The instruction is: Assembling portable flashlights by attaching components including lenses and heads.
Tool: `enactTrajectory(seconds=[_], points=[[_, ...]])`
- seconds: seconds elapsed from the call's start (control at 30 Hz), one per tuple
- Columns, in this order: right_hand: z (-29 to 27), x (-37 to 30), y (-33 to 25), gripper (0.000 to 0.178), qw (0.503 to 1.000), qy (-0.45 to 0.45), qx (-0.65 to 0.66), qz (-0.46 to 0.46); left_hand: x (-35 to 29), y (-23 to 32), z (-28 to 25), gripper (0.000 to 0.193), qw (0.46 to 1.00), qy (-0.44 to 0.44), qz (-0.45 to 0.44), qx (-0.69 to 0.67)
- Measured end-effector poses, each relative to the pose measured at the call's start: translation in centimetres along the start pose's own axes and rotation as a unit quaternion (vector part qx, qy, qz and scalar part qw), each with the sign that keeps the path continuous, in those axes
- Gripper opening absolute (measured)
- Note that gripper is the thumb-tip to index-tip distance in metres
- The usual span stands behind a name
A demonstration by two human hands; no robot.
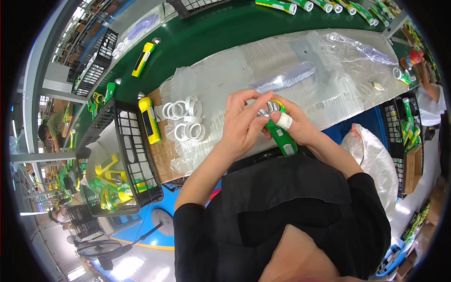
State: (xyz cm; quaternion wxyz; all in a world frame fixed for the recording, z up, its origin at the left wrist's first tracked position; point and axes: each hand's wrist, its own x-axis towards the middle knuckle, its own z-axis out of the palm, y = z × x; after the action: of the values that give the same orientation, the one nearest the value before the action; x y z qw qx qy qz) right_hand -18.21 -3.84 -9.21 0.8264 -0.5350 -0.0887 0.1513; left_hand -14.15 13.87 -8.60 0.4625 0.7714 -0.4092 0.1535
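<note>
Close in front of my body, a green flashlight is held between my two hands, its silvery head pointing away from me. Around its body and neck closes my right hand, whose thumb wears a white wrapping. The thumb and fingers of my left hand press together at the silvery head; whether a small part sits between them is hidden. Just beyond lies a row of stacked clear discs. Several loose white rings are on the worktop left of my left hand.
A yellow and black flashlight lies left of the rings, beside a black crate with flashlights. Plastic sheeting covers the worktop. More flashlights line the green belt's far side. A white sack stands right of me.
</note>
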Motion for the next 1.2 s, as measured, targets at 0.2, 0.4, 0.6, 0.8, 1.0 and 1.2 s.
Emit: enactTrajectory(seconds=[0.2,0.4,0.6,0.8,1.0,1.2], points=[[0.5,0.4,1.2,0.044,0.999,-0.039,-0.013,0.032,-1.1,-0.8,1.3,0.030,0.996,0.043,0.047,-0.069],[1.0,1.6,2.8,0.039,0.998,0.037,-0.028,-0.037,-0.4,-2.0,0.8,0.023,0.996,0.046,0.068,-0.041],[-1.3,3.2,-0.3,0.054,0.994,0.023,-0.055,-0.096,-1.4,-4.7,-7.0,0.035,0.941,0.160,-0.035,0.295],[-2.1,4.6,-0.5,0.055,0.980,0.052,-0.073,-0.175,-3.9,-8.6,-7.6,0.018,0.932,0.023,-0.147,0.332],[-2.7,4.4,-0.9,0.050,0.960,0.084,-0.135,-0.232,-1.1,-8.0,-4.0,0.019,0.970,0.021,-0.082,0.227],[-4.4,5.0,-0.1,0.045,0.969,0.051,-0.085,-0.227,4.0,-4.8,-1.1,0.023,0.969,0.096,-0.139,-0.182]])
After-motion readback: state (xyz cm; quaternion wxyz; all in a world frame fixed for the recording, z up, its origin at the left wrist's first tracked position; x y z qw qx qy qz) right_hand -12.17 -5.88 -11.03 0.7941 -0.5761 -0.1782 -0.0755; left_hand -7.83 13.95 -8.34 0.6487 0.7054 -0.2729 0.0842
